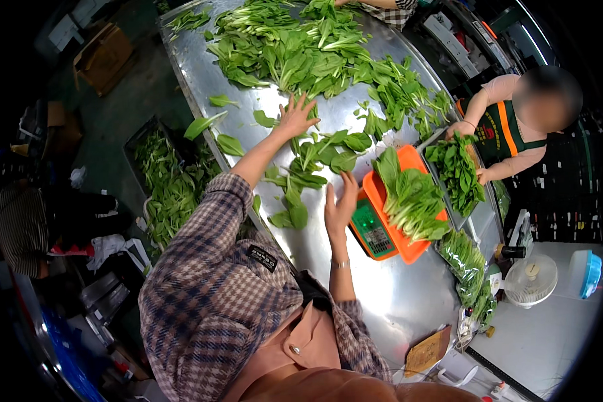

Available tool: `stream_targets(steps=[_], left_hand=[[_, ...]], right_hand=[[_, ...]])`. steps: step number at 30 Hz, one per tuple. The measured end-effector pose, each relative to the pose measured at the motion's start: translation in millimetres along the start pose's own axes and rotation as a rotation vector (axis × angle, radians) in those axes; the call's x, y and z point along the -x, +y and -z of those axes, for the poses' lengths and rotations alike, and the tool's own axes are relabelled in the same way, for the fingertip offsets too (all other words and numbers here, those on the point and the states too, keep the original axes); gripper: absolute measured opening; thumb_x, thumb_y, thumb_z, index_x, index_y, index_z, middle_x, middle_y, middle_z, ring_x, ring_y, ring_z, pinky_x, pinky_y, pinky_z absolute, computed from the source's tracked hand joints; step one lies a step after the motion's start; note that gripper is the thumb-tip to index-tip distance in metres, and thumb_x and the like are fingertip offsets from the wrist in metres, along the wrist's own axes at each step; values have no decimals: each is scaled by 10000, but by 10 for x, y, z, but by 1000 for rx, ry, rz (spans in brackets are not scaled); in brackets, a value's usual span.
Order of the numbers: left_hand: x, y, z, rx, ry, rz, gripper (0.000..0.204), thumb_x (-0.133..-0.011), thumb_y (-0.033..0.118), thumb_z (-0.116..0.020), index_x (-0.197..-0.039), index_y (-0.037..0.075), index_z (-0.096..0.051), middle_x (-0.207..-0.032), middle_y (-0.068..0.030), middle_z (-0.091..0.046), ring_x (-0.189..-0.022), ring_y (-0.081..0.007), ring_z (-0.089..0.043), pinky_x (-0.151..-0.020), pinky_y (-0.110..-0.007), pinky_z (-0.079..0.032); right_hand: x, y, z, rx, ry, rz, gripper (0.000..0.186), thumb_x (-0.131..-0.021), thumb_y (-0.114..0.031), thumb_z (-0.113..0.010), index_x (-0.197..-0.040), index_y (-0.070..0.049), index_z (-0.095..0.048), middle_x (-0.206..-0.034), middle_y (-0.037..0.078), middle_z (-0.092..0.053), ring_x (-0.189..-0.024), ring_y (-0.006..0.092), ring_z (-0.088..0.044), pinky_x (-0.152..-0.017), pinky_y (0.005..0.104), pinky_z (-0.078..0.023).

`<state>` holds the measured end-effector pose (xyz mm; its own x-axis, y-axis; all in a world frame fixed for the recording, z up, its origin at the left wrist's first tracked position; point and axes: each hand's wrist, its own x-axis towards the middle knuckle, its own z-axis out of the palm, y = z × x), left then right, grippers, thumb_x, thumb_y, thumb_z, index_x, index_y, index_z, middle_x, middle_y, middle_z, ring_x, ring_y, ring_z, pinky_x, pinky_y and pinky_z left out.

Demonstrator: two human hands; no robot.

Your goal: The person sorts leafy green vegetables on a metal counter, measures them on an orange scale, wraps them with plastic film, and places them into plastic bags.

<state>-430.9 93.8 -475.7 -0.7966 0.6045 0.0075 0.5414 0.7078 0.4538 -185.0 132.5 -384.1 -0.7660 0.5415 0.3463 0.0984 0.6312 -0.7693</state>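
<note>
Held left hand [296, 122] spread wide by the greens [275, 57], right hand [342, 204] half spread near the scale [367, 224], and perhaps risked dropping the leaf [198, 127] overhanging the table [388, 308] through careless sweep.

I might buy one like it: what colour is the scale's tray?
The tray is orange; it shows best in the head view.

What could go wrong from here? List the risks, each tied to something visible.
1. The loose green leaf jutting over the left edge of the metal table could drop off.
2. The right hand is close beside the digital scale; a bump might disturb its reading.
3. The leafy greens overhang the orange tray and may slip off.
</note>
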Motion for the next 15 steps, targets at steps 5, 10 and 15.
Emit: stream_targets(steps=[5, 10, 15], left_hand=[[523, -143, -299, -121, -68, -244, 505, -839, 397, -418, -1256, 122, -344, -1292, -130, -342, -1231, -328, -242, -959, -528, -209], [1469, -262, -22, -61, -193, -252, 512, -789, 386, -499, -1223, 137, -393, -1235, -126, -384, -1210, -333, -259, -893, -616, -215], [1465, -456, 415, 228, -258, -282, 433, -802, 348, -512, -1171, 130, -459, -1193, -124, -441, -1181, -319, -319, -946, -533, -233]], right_hand=[[-1034, 586, -1012, -52, -37, -103, 338, -790, -168, -546, -1036, 56, -488, -953, 206, -546, -881, 319, -535, -774, 364, -415], [-1925, 280, -2179, 315, -208, -129, 569, -687, -496, -608, -816, 50, -508, -743, 217, -581, -725, 352, -574, -651, 408, -447], [-2202, 536, -2503, 362, -115, -259, 444, -722, -389, -571, -805, 42, -502, -729, 249, -577, -702, 378, -568, -653, 425, -451]])
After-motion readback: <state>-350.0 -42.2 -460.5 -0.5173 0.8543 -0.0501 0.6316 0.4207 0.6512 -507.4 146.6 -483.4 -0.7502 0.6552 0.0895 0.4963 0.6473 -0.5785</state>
